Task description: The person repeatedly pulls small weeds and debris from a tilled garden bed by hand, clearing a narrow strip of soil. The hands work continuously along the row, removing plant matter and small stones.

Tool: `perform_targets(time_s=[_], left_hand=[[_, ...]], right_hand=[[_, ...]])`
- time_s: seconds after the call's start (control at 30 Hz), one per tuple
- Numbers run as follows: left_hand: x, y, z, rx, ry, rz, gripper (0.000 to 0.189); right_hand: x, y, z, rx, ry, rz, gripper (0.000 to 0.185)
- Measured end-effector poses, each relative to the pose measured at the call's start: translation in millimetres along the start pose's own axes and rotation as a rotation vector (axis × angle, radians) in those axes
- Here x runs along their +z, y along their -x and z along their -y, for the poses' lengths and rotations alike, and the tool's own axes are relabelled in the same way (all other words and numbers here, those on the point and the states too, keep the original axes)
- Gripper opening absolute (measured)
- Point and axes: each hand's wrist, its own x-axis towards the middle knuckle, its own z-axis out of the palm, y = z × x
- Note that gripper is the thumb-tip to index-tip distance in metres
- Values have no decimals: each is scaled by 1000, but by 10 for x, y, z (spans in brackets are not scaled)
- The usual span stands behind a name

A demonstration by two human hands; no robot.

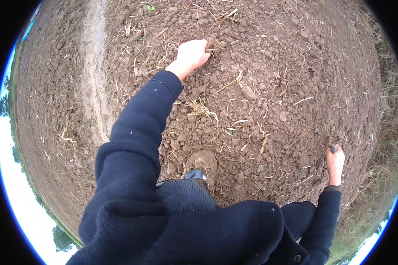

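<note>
My left hand (193,54) reaches out over the tilled soil at the upper middle, its fingers closed on a clump of dry plant roots (215,45) at ground level. Far off to the right, my right hand (335,162) is closed around a grey, rounded object (334,149), of which only the end shows; I cannot tell what it is. Between the hands, a tuft of dry straw (199,107) lies on the soil, with a straw stalk that has a frayed end (239,79) above it.
Cloddy brown soil (285,129) with scattered stalks surrounds me. A smooth, pale strip of ground (94,66) runs along the left. Dry grass (386,132) borders the soil at the right. My shoe (195,174) stands below the middle.
</note>
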Motion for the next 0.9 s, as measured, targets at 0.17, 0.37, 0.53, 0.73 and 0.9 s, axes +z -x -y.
perform_targets(time_s=[0.17, 0.37, 0.53, 0.73, 0.9], left_hand=[[-102, 119, 486, -215, 632, 22, 38], [-85, 397, 695, -374, 1060, -199, 49], [-340, 521, 314, -509, 1439, -229, 47], [-325, 777, 539, -385, 1492, -282, 39], [-86, 1458, 620, -438, 1023, 140, 42]], right_hand=[[22, -22, -27, 0, 28, -28, 42], [-88, 52, 203, -4, 21, 18, 39], [-1, 15, 72, -15, 20, -42, 40], [-19, 1, 114, -80, 19, -32, 29], [57, -31, -75, -129, -105, -10, 19]])
